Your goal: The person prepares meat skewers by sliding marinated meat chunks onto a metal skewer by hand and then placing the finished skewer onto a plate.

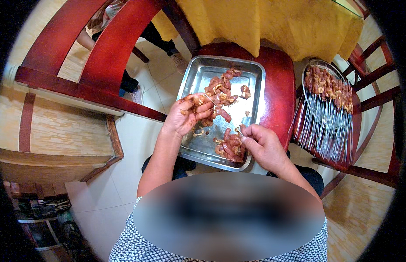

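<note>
My right hand (265, 146) pinches one end of a thin metal skewer (217, 105) above a steel tray (259, 78). The skewer slants up and left toward my left hand (189, 114). That hand is palm up with its fingers curled around a small piece of marinated meat, partly hidden by the fingers. Raw marinated meat pieces (220, 87) lie heaped in the upper middle of the tray. A second heap of meat (231, 147) sits at the tray's near side, just left of my right hand.
Under the tray is a red wooden chair (277, 83). On another chair at the right, a round metal platter holds several loaded meat skewers (327, 89), handles toward me. A yellow cloth (272, 26) hangs behind. A person's legs and shoes (137, 94) show beyond the red chair back (109, 43).
</note>
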The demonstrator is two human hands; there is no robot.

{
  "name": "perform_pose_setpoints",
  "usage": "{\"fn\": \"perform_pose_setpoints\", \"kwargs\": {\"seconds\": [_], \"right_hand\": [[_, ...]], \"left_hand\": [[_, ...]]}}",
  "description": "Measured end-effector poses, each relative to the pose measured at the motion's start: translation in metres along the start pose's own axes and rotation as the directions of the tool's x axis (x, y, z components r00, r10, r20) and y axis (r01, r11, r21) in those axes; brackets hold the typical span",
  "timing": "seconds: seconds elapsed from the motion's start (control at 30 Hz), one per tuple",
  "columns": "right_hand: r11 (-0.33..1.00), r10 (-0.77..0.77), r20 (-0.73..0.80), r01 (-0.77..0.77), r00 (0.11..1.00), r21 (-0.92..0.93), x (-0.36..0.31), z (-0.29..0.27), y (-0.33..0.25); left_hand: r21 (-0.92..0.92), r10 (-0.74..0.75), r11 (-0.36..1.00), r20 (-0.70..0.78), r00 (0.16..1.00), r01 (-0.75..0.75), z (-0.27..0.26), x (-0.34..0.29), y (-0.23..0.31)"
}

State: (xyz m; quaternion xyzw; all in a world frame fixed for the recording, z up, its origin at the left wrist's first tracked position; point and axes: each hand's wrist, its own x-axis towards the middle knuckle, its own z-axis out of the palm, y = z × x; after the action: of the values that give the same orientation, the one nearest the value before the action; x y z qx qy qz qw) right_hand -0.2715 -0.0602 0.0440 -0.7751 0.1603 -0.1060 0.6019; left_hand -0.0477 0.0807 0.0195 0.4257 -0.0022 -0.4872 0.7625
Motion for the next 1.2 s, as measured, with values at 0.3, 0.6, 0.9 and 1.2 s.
{"fn": "perform_pose_setpoints", "kwargs": {"seconds": [0.3,0.6,0.9,1.2], "right_hand": [[0.999,0.026,0.010,-0.025,1.000,-0.048,-0.003,0.000,-0.001],[0.997,0.034,0.017,-0.032,0.999,-0.074,-0.001,-0.004,-0.002],[0.997,-0.001,0.012,0.002,1.000,-0.080,-0.004,-0.001,-0.008],[0.996,0.034,0.005,-0.033,0.999,-0.082,-0.008,0.012,-0.001]], "left_hand": [[-0.141,0.088,0.988,0.205,0.975,-0.060,-0.022,0.018,-0.010],[-0.016,0.050,0.999,0.076,0.996,-0.049,0.001,0.004,-0.010],[-0.124,0.115,0.988,0.178,0.977,-0.093,-0.036,0.023,-0.013],[-0.283,0.207,0.941,0.041,0.977,-0.188,-0.012,0.023,-0.015]]}}
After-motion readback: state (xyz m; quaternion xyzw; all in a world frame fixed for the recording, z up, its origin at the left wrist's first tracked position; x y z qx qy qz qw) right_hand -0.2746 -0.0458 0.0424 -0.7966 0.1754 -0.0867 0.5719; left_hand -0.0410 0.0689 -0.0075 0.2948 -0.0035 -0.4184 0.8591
